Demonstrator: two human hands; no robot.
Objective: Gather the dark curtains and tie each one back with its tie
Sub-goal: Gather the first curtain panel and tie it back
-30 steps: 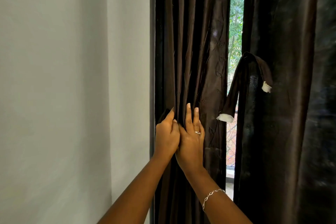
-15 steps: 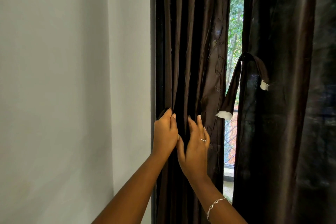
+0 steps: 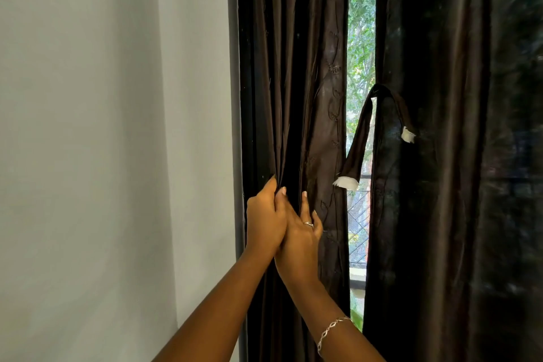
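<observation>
Head view takes in a grey wall (image 3: 102, 126) beside two dark brown curtains, the right curtain (image 3: 440, 185) carrying a white-tipped tie (image 3: 360, 138) draped over its edge at the window gap. Low on the left curtain (image 3: 293, 67), the left hand (image 3: 264, 220) grips gathered folds. The right hand (image 3: 299, 238) touches it and presses fairly straight fingers into the cloth.

Domestic room: plain painted wall (image 3: 102, 126), full-length dark curtains (image 3: 293, 67) across a window (image 3: 360, 73), metal grille (image 3: 357, 214) and trees (image 3: 363, 9) outside.
</observation>
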